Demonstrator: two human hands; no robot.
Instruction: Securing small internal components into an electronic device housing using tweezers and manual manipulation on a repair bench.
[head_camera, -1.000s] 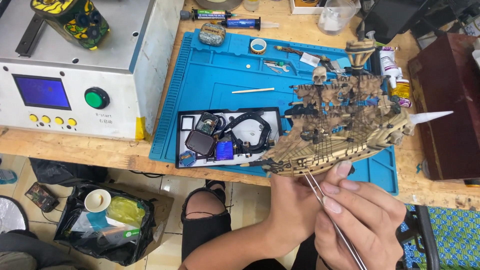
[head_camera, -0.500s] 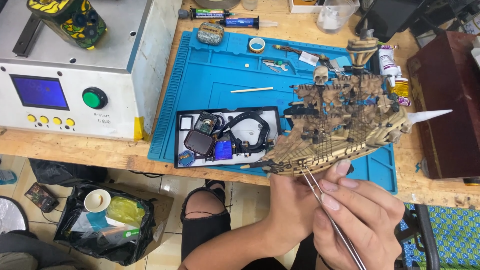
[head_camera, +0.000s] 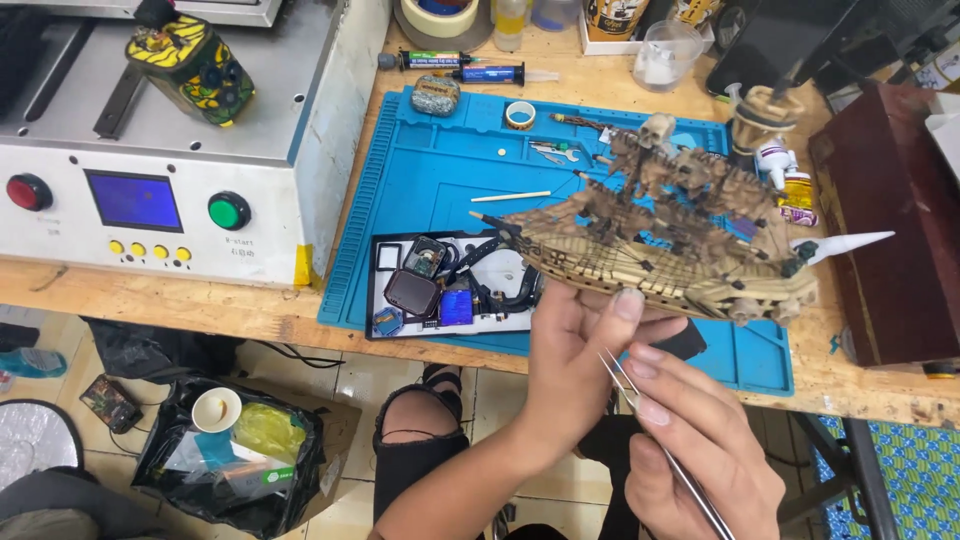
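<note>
My left hand (head_camera: 568, 350) holds a brown model sailing ship (head_camera: 672, 235) from underneath, above the front edge of the blue work mat (head_camera: 440, 175). The ship carries small skull figures and a white pointed bowsprit at its right end. My right hand (head_camera: 690, 440) sits just below and to the right, pinching metal tweezers (head_camera: 650, 425) whose tips point up toward the hull's underside. The tweezer tips stop a little short of the hull.
A black tray (head_camera: 392, 296) of small electronic parts lies on the mat to the left of the ship. A white machine (head_camera: 160, 205) with a blue screen and green button fills the left. A dark red box (head_camera: 885, 230) stands at right. Glue bottles and tape lie at the back.
The ship has tilted slightly and shifted a little in my left hand. The right hand with the tweezers stays just below the hull.
</note>
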